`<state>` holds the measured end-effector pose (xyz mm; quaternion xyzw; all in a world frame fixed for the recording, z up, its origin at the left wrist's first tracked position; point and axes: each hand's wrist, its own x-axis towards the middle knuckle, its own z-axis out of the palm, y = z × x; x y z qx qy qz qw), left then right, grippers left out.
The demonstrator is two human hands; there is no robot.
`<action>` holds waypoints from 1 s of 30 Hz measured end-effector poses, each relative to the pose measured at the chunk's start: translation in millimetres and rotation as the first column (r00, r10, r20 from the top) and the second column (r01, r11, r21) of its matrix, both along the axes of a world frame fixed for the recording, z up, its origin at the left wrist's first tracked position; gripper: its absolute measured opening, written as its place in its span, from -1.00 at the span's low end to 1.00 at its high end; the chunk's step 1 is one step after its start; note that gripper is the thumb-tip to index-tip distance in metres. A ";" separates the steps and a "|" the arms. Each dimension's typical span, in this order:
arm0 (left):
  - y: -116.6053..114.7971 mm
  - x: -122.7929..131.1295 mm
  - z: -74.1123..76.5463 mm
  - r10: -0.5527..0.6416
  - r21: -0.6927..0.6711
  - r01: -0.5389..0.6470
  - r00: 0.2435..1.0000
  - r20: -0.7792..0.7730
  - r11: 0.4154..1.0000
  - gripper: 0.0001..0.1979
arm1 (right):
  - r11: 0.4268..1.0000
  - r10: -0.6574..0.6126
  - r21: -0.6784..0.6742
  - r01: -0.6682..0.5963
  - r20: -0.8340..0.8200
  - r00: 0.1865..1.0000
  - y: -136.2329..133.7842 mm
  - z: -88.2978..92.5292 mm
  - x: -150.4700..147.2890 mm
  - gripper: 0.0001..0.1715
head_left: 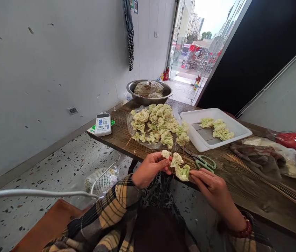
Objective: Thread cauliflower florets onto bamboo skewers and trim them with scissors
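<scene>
My left hand [153, 169] is closed, its thumb and fingers pinching a small cauliflower floret [166, 154]. Two more florets [181, 167] sit in a row between my hands, just over the table's front edge. At the right end of that row my right hand [211, 187] is closed in a pinch on the skewer of cauliflower; the stick itself is mostly hidden. Just beyond my hands lies a large heap of cauliflower florets [155, 122] on clear plastic, with thin sticks poking out. Green-handled scissors [206, 163] lie beside my right hand.
A white tray [202, 144] holds several skewered florets. Behind the heap stands a metal basin [132, 91] with a plastic bag inside. Bare wooden skewers [268, 180] and a grey cloth [260, 159] lie at right. A white box [103, 124] sits at the table's left corner.
</scene>
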<state>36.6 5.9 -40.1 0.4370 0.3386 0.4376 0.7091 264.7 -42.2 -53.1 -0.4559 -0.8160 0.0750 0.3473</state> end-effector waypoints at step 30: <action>5.1 -4.4 4.8 0.017 0.177 0.036 0.958 -0.288 0.984 -0.67 | 0.997 -0.047 -0.057 0.049 0.034 0.998 -4.8 4.1 -7.6 -0.76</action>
